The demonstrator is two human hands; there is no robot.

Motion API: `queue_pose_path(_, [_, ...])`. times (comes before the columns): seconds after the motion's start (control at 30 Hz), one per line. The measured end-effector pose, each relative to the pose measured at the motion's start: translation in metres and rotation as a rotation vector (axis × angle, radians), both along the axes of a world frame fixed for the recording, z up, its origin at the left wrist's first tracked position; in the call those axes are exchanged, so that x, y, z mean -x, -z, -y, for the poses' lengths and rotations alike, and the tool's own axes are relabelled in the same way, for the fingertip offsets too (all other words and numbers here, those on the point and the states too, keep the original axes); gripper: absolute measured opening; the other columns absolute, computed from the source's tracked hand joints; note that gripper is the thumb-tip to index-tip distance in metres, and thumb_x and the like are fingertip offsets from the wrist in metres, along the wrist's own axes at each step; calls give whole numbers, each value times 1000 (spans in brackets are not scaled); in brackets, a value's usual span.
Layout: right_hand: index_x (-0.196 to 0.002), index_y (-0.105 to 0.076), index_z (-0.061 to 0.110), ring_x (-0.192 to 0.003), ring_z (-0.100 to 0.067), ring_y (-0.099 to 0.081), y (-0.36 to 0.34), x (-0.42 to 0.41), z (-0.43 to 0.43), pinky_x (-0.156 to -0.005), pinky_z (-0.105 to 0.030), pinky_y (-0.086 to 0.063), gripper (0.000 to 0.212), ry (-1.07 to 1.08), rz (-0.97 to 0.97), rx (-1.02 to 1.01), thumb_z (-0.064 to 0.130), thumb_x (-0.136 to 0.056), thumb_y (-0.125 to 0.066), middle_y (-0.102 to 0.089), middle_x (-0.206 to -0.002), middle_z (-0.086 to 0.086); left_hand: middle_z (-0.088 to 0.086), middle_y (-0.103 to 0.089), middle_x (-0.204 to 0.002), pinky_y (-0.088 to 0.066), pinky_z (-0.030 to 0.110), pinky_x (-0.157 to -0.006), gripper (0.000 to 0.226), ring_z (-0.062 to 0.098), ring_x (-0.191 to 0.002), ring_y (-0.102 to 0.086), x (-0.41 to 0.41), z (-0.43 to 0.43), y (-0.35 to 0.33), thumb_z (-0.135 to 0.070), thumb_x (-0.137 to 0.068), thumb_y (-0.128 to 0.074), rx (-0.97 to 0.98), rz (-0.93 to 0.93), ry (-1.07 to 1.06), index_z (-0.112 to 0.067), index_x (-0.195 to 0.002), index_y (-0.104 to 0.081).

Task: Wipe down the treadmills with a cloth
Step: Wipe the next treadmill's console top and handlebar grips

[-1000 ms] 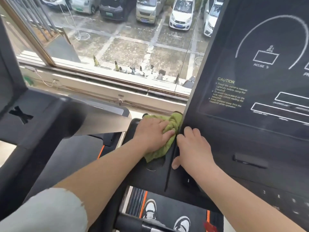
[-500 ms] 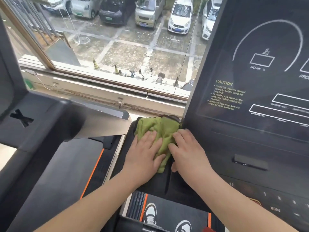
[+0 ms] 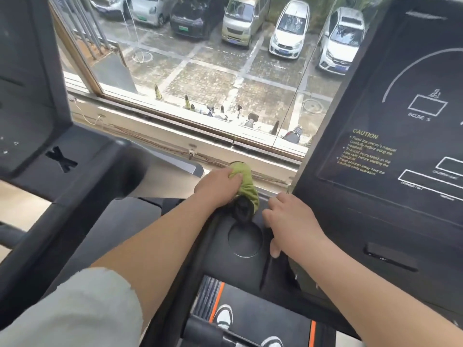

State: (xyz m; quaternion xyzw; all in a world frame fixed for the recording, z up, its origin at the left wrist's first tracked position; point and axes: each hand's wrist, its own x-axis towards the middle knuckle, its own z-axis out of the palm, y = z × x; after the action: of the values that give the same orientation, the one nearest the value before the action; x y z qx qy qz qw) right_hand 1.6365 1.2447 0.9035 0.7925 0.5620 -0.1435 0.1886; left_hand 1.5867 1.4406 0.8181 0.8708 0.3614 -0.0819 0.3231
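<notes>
Daylight from the window [image 3: 200, 78] is falling on the black tray [image 3: 220, 259] where the left hand [image 3: 216, 187] is gripping the bunched green cloth [image 3: 246, 182], pushing it into the far corner beyond the cup holder [image 3: 245, 239], likely to reach dust there. Just beside it, the right hand [image 3: 292, 221] is resting loose and empty against the console [image 3: 333, 216] edge, seemingly bracing the reach

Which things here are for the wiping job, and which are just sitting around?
For the job:
- crumpled green cloth, gripped by the left hand
- black treadmill console with yellow caution text
- black side tray with a round cup recess, where the right hand rests

Just there:
- white and grey parked cars outside
- black-and-white sneakers on the belt
</notes>
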Motion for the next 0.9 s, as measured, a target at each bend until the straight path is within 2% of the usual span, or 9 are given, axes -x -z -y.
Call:
queue_pose_path(0.07, [-116,-69,23,-112,-20,-41,2,0,2,-80,-28,-22,56,11,-11,1,51,-70,-86,-51,-110,5,12,-55,-147,-44,46,-105,63,35,-131,-52,23,3,4,-64,-102,-24,56,37,-76,-32,-154,-40])
queue_pose_path(0.17, [-116,-69,25,-110,-19,-42,3,1,2,-80,-27,-23,56,15,1,25,52,-71,-87,-52,-110,7,11,-61,-129,-44,42,-91,52,37,-117,-58,76,30,5,-60,-104,-27,94,98,-158,-32,-146,-40])
queue_pose_path(0.23, [-118,-70,27,-110,-18,-43,2,0,-2,-79,-28,-25,58,16,10,45,52,-69,-88,-55,-113,7,13,-59,-121,-44,43,-87,56,38,-111,-58,113,57,4,-59,-103,-31,-31,69,-145,-22,-144,-41])
queue_pose_path(0.33, [-118,-69,31,-110,-17,-43,2,-2,-6,-81,-29,-28,60,15,-6,51,53,-66,-89,-56,-115,9,14,-58,-125,-47,42,-94,82,34,-112,-58,154,87,1,-64,-95,-23,-207,-56,-51,-10,-156,-31])
queue_pose_path(0.47, [-115,-69,35,-105,-15,-41,3,-4,-6,-91,-30,-37,58,-13,-2,60,59,-65,-87,-55,-113,11,15,-58,-128,-48,45,-94,78,36,-116,-60,147,73,3,-66,-98,-22,-182,-120,-67,-11,-153,-31])
queue_pose_path(0.6, [-114,-69,36,-108,-15,-41,5,-3,-2,-84,-28,-33,53,4,-20,39,58,-69,-85,-55,-111,13,20,-63,-128,-45,46,-93,61,42,-116,-59,99,36,7,-65,-103,-25,27,-46,-187,-14,-131,-44])
queue_pose_path(0.7, [-114,-70,35,-111,-16,-42,5,-2,4,-82,-27,-34,50,23,-38,21,57,-71,-84,-54,-108,14,21,-62,-130,-41,44,-91,63,42,-118,-57,89,32,8,-65,-103,-27,94,20,-235,-14,-135,-44])
queue_pose_path(0.8, [-119,-68,32,-113,-18,-41,7,4,12,-78,-28,-34,46,25,-14,-4,52,-80,-80,-52,-108,12,18,-59,-127,-41,45,-89,62,42,-116,-57,121,57,6,-64,-103,-31,-28,25,-184,-15,-139,-41])
queue_pose_path(0.9, [-119,-66,28,-113,-20,-43,11,22,25,-75,-27,-27,27,29,51,-106,32,-93,-69,-54,-111,8,15,-54,-132,-44,45,-95,73,38,-121,-56,178,86,6,-66,-101,-34,-59,1,-161,-18,-155,-27])
